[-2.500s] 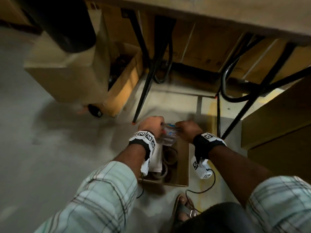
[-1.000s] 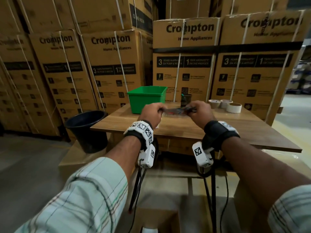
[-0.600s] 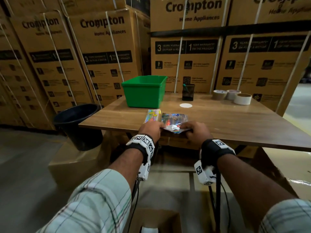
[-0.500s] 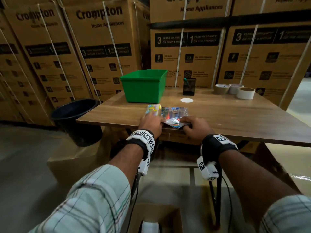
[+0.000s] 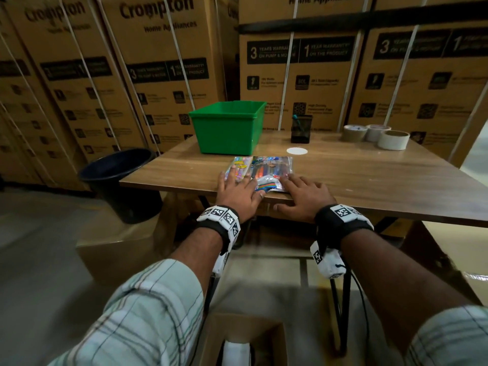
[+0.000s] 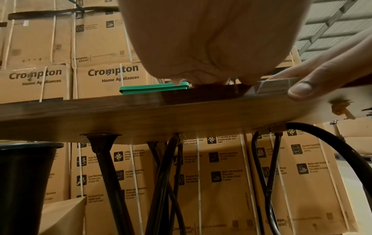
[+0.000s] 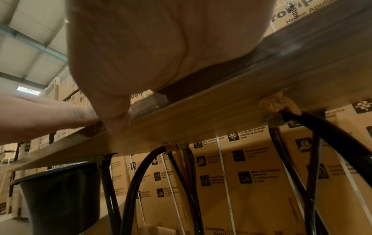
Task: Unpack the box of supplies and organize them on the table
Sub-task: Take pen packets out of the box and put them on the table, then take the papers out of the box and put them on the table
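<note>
Several clear plastic packets of colourful pens (image 5: 266, 170) lie flat near the front edge of the wooden table (image 5: 369, 178). My left hand (image 5: 237, 187) rests with spread, straight fingers on the left packets. My right hand (image 5: 303, 194) lies flat on the table with its fingertips touching the packets' right edge. The open cardboard supply box (image 5: 245, 339) sits on the floor below, a white item showing inside. In both wrist views only the palms and the table's front edge (image 6: 141, 108) show; the packets are mostly hidden.
A green bin (image 5: 227, 130) stands behind the packets. A black pen holder (image 5: 301, 129), a white disc (image 5: 297, 151) and three tape rolls (image 5: 375, 134) sit at the back right. A black bucket (image 5: 121, 180) stands left of the table. Stacked cartons (image 5: 158, 62) form a wall behind.
I lifted the packets out of the floor box, carried them up and laid them on the table. My fingers, curled on the packets half a second ago, have spread flat.
</note>
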Motion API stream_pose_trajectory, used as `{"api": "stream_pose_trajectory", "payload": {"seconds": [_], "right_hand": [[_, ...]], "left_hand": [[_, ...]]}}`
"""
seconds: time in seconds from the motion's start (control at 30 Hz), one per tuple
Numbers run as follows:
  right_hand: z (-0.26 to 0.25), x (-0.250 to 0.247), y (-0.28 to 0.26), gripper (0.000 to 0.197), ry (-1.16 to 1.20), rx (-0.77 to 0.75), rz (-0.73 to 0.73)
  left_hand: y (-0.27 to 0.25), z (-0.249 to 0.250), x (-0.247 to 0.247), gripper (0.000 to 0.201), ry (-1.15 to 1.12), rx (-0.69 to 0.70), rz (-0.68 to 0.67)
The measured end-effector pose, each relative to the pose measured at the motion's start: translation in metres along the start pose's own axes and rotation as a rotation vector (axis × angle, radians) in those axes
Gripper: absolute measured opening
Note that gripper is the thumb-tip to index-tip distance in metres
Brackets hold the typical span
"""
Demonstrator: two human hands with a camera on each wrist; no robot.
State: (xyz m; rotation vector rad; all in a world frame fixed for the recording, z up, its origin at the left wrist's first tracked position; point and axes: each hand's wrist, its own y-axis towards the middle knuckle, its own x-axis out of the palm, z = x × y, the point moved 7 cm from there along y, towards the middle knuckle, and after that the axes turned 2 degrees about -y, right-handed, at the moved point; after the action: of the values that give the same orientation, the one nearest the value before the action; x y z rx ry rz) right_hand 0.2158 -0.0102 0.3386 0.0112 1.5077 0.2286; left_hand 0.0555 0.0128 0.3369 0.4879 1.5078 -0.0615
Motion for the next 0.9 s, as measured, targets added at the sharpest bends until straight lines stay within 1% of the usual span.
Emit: {"api": "stream_pose_trajectory", "payload": {"seconds": [0.1,0.2,0.3,0.4,0.47,0.5,0.53,0.57,0.6,0.63,0.7,0.8,0.9], "right_hand": [[0.001,-0.001,-0.001,0.089,0.017,0.026,0.014],[-0.001,-0.006,-0.009,0.094,0.051,0.017,0.042],[-0.005,-0.013,-0.023,0.097,0.074,-0.029,0.076],[-0.015,-0.016,-0.04,0.096,0.095,-0.067,0.052],[-0.029,-0.015,-0.062,0.089,0.147,-0.093,0.104],[-0.035,-0.015,-0.075,0.082,0.166,-0.099,0.169],[-0.042,-0.015,-0.089,0.073,0.174,-0.107,0.252],[-0.048,-0.014,-0.101,0.062,0.181,-0.119,0.33],[-0.054,-0.011,-0.112,0.05,0.194,-0.138,0.374],[-0.062,-0.003,-0.121,0.038,0.213,-0.164,0.361],[-0.078,0.021,-0.133,0.025,0.234,-0.226,0.229],[-0.1,0.058,-0.146,0.024,0.241,-0.275,0.004],[-0.117,0.106,-0.155,0.026,0.243,-0.266,-0.221]], "left_hand": [[-0.004,0.002,0.0,0.058,-0.003,-0.026,-0.004],[-0.017,0.003,-0.009,0.062,-0.034,-0.042,0.061],[-0.039,0.008,-0.024,0.061,-0.119,-0.016,0.135],[-0.063,0.008,-0.033,0.058,-0.177,0.035,0.188],[-0.077,0.001,-0.029,0.052,-0.252,0.045,0.179],[-0.083,-0.003,-0.026,0.046,-0.332,0.04,0.161],[-0.089,-0.008,-0.022,0.038,-0.441,0.014,0.137],[-0.095,-0.012,-0.02,0.036,-0.547,-0.021,0.117],[-0.102,-0.015,-0.018,0.04,-0.619,-0.06,0.102],[-0.111,-0.018,-0.015,0.045,-0.655,-0.091,0.078],[-0.128,-0.017,-0.009,0.043,-0.648,-0.102,0.009],[-0.152,-0.018,0.011,0.029,-0.636,-0.088,-0.104],[-0.172,-0.027,0.054,0.028,-0.625,-0.123,-0.233]]}}
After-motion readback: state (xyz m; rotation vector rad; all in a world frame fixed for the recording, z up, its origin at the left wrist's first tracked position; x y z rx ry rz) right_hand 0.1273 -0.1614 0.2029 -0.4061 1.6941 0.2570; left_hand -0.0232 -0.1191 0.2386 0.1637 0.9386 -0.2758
